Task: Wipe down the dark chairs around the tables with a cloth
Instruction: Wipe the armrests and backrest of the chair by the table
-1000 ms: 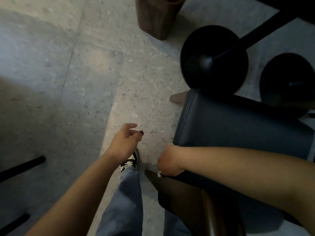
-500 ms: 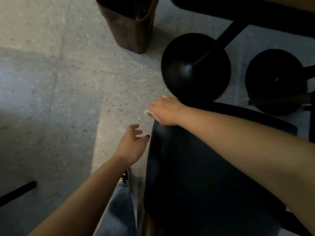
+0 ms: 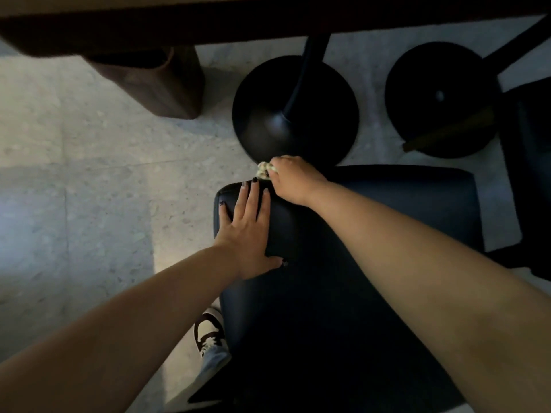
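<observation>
Cloth [image 3: 264, 170]: small, pale, bunched, at the far left corner of the dark chair seat [image 3: 372, 234], only partly visible beyond the fingers. Right hand [image 3: 293, 179]: closed around the cloth, pressed to the seat's far edge. Left hand [image 3: 249, 228]: flat and open, fingers spread, palm down on the seat's left front corner, just beside the right hand. Seat: dark upholstered, directly below the camera. Beyond it, a round black pedestal base [image 3: 295, 114] stands on the speckled floor [image 3: 89, 174] under the worktop [image 3: 208, 22]; a second black base [image 3: 441, 99] stands to its right. A black-and-white shoe [image 3: 208, 332] shows at the seat's left side.
</observation>
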### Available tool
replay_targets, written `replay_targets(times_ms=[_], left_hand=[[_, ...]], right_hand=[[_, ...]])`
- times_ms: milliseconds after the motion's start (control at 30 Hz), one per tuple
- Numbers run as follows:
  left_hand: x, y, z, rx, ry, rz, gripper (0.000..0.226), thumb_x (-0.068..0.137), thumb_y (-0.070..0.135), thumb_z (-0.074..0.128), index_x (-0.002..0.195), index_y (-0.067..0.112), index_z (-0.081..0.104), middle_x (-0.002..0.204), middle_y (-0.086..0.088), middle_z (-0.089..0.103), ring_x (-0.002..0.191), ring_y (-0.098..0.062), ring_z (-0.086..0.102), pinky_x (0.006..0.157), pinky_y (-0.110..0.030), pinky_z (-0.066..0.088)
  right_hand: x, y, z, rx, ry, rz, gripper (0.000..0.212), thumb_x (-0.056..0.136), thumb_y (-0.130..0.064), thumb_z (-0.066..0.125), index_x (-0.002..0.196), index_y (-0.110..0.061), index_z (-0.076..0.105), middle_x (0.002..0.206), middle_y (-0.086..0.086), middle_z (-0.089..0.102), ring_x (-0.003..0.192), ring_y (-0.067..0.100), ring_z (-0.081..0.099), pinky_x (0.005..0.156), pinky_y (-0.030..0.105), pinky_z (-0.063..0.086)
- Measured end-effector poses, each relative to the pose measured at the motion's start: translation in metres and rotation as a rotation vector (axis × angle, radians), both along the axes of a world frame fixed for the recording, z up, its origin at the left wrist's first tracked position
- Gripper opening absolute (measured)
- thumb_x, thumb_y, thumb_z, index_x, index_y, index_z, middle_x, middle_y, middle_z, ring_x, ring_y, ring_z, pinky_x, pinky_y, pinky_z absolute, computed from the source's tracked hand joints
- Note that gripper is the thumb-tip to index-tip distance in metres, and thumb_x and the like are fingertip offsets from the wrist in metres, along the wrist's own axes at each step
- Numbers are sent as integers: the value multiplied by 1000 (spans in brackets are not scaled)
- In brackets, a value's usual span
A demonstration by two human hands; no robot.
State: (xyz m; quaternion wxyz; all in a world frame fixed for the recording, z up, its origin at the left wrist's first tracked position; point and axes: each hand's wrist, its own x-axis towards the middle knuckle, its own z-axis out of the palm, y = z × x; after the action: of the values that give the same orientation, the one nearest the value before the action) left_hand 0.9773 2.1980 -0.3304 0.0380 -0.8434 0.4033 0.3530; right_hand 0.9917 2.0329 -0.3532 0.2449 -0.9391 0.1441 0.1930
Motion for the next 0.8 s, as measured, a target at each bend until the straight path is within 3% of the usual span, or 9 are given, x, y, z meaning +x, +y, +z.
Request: replay_targets(times_ms=[233,367,633,800], left_hand=[[-16,-57,3,57,-84,-297,145,59,78,68,148,12,-25,153,-9,-35,142,-34,-30,109,-72,8],[-17,-81,3,158,-81,-311,158,48,74,77,144,16,-34,152,-6,-37,143,-38,-26,106,-73,14],[-18,-81,1,177,-105,-303,160,44,78,76,142,18,-36,153,-7,-35,143,-36,-27,106,-72,16],[-18,-79,-1,169,-105,-292,160,44,78,75,142,20,-37,153,-5,-36,142,-35,-29,107,-71,16]], right_hand=[[-41,-54,-1,-56,-66,-81,31,100,-25,36,114,-6,56,124,14,56,112,32,54,92,40,45],[-68,-88,-3,-107,-114,-122,29,100,-24,38,112,-4,54,121,14,56,110,33,54,88,37,42],[-121,-178,-4,-173,-53,-345,23,96,-15,41,98,2,56,103,24,60,93,39,58,72,36,43],[-154,-224,0,-245,33,-549,24,91,-7,45,105,7,58,107,30,61,100,42,60,81,38,49]])
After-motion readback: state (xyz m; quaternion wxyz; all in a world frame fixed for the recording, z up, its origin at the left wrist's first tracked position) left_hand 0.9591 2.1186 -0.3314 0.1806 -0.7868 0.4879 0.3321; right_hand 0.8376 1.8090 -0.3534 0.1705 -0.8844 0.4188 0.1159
